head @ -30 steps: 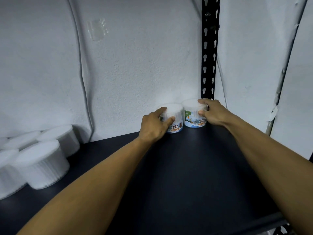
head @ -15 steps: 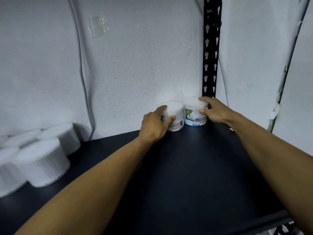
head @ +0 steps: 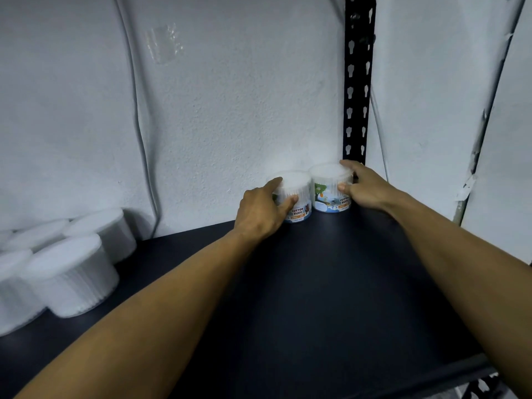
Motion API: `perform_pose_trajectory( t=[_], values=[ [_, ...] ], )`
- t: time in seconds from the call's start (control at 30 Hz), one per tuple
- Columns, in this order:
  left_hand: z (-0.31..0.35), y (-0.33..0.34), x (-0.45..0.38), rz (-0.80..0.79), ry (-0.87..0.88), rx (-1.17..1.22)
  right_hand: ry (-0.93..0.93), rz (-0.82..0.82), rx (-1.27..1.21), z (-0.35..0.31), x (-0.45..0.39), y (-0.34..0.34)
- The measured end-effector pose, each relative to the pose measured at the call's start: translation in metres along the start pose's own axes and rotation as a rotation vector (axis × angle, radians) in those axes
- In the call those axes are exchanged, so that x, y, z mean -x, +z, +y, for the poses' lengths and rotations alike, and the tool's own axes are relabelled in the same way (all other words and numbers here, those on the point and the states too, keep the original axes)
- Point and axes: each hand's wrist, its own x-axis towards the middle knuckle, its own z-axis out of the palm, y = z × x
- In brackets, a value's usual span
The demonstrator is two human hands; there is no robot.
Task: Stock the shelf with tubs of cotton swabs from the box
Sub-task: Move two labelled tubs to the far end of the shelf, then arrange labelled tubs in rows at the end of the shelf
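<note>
Head view: two tubs of cotton buds are seen standing side by side, touching or nearly so, at the back of a dark shelf (head: 331, 283) just right of the frame's centre, against a white textured wall (head: 230, 110). The left tub (head: 298, 203) is gripped by the left hand (head: 260, 210), with the thumb laid across its front and the forefinger curled over the lid's left rim. The right tub (head: 328, 191) is gripped by the right hand (head: 364, 187), with the thumb pressed on its right side and the fingers draped over the lid's far rim. Both tubs are held upright, their axes vertical and white lids upward; the printed labels are turned toward the camera, "COTTON BUDS" being legible on the left one. A black slotted upright post (head: 357, 82) is seen rising just behind the right tub. At the lower left of the frame a cluster of larger unlabelled white swab tubs (head: 69, 275) is set on the same shelf, well apart from the hands. A patch of clear tape (head: 164, 43) is stuck to the wall at upper left, and a thin cable (head: 138, 110) is run down the wall beside it
</note>
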Motion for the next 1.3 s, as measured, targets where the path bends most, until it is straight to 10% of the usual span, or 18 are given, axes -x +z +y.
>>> perform_pose_trajectory(
  t=[0.67, 0.97, 1.3],
  values=[
    [-0.017, -0.117, 0.099, 0.054, 0.089, -0.237, -0.075, 0.220, 0.373, -0.093, 0.105, 0.059],
    [-0.101, -0.244, 0.198, 0.224, 0.005, -0.415, -0.409, 0.032, 0.258, -0.209, 0.179, 0.167],
    [-0.189, -0.302, 0.223, 0.036, -0.232, -0.625, -0.517, -0.207, 0.403, -0.287, 0.195, 0.272]
  ],
)
